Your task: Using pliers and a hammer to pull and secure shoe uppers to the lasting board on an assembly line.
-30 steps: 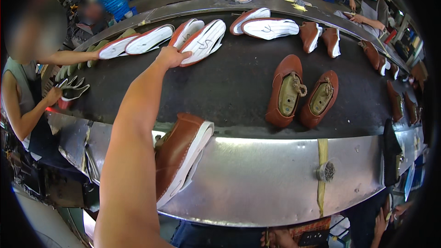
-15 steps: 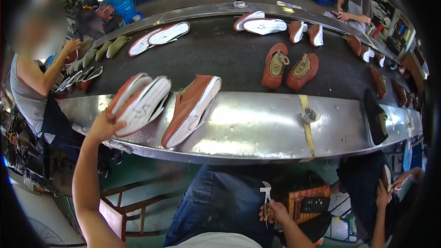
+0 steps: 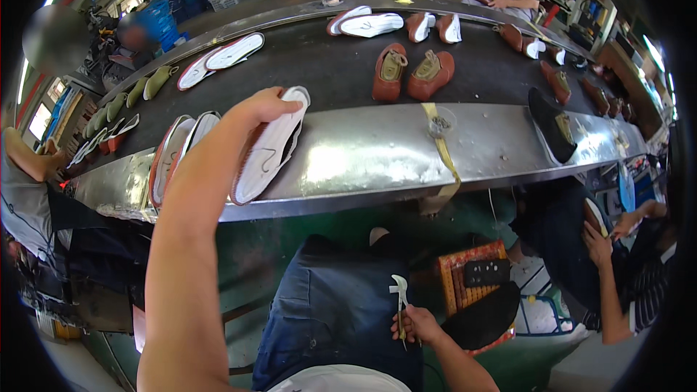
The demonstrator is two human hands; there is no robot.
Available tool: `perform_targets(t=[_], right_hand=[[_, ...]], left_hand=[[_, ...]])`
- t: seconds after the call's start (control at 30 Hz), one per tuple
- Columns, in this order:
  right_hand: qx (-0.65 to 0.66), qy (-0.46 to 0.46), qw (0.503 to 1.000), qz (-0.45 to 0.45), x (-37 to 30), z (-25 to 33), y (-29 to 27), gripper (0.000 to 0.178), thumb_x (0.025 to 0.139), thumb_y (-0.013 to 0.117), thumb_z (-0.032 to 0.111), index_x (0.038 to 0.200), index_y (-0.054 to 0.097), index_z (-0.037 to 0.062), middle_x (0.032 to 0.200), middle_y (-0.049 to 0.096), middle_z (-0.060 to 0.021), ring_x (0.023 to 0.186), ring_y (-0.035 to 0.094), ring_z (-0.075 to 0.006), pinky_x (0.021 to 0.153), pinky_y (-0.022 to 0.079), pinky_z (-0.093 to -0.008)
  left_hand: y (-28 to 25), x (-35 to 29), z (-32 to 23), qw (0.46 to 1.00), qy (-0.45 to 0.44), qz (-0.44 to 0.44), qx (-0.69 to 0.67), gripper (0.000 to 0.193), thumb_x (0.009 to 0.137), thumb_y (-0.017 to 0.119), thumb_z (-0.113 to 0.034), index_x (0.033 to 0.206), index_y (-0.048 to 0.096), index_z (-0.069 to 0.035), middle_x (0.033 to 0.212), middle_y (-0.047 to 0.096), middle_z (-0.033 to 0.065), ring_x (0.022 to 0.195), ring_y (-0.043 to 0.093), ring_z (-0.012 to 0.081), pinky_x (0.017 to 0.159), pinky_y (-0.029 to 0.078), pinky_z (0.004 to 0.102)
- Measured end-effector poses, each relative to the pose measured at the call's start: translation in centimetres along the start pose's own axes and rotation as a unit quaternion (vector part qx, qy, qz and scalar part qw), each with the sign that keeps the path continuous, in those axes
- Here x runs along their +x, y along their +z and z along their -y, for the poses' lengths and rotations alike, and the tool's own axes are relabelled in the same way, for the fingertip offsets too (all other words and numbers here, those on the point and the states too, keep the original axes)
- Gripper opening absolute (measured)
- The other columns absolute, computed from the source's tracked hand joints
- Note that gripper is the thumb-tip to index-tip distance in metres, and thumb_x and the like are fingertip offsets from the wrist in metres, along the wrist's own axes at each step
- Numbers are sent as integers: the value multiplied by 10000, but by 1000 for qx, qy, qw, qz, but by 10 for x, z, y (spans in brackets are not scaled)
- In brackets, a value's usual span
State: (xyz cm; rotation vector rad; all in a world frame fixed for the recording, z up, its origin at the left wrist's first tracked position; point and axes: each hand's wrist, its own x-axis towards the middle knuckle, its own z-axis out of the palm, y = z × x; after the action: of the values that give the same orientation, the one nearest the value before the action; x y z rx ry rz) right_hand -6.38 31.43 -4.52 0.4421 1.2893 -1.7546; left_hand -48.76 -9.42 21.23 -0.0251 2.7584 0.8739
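Note:
My left hand (image 3: 273, 105) reaches across the metal ledge and grips one end of a reddish-brown shoe (image 3: 267, 162). The shoe is turned so its white sole faces me, with a dark curved mark on it. Behind my forearm, a reddish shoe pair with white soles (image 3: 168, 156) lies partly hidden on the ledge. Low over my lap, my right hand (image 3: 412, 324) is closed round a pair of metal lasting pincers (image 3: 399, 292), their hammer-like head pointing up.
Beyond the metal ledge (image 3: 341, 163), a dark belt (image 3: 312, 76) carries several brown, white-soled and green shoes. A black shoe (image 3: 550, 127) sits on the ledge at right. A round dish (image 3: 440, 123) stands beside yellow tape. Co-workers are left, right and across the belt.
My left hand has let go of the pair of shoes at left and moved right to grip the single brown shoe, whose sole now faces me. My right hand keeps the pincers.

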Motion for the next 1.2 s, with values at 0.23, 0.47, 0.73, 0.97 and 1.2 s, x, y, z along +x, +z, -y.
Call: perform_targets(t=[0.23, 0.47, 0.73, 0.97, 1.2], right_hand=[[4, -13, 1000, -29, -28, -8, 20, 375, 1072, 518, 354, 1181, 582, 1, 941, 694, -118, 794, 714, -208, 668, 558, -319], [-238, -186, 953, 6, -103, 30, 103, 328, 1019, 591, 166, 1290, 561, -16, 962, 654, -48, 787, 619, -114, 750, 525, -275], [-305, -195, 928, 85, -109, 39, 165, 334, 1025, 565, 193, 1291, 575, -9, 1057, 696, -59, 881, 662, -128, 780, 524, -318], [-146, -77, 978, 129, -103, 73, 184, 279, 1041, 544, 196, 1224, 585, -11, 990, 677, -56, 871, 657, -138, 741, 524, -312], [-567, -396, 719, -74, -19, 31, 151, 244, 974, 603, 143, 1173, 588, 5, 1020, 664, -213, 935, 642, -450, 796, 533, -493]], left_hand=[[91, -258, 36, 848, 137, 50, -509, 822, 879, 807, -268, 1534, 385, -7, 1293, 631, 129, 1155, 622, 215, 1015, 511, 385], [251, -383, 80, 842, 136, 75, -517, 880, 911, 760, -126, 1608, 224, -113, 1399, 531, 94, 1293, 500, 201, 1118, 385, 366], [253, -387, 103, 885, 195, -14, -423, 602, 1046, 591, -296, 1546, 333, -81, 1459, 471, 109, 1361, 438, 212, 1165, 321, 380], [242, -394, 97, 903, 188, -29, -385, 537, 1039, 598, -273, 1499, 421, -60, 1538, 423, 168, 1421, 421, 271, 1184, 316, 397], [267, -370, 129, 850, 166, -41, -498, 390, 1001, 640, -95, 1370, 525, -44, 1473, 507, 111, 1372, 469, 208, 1152, 361, 350]])
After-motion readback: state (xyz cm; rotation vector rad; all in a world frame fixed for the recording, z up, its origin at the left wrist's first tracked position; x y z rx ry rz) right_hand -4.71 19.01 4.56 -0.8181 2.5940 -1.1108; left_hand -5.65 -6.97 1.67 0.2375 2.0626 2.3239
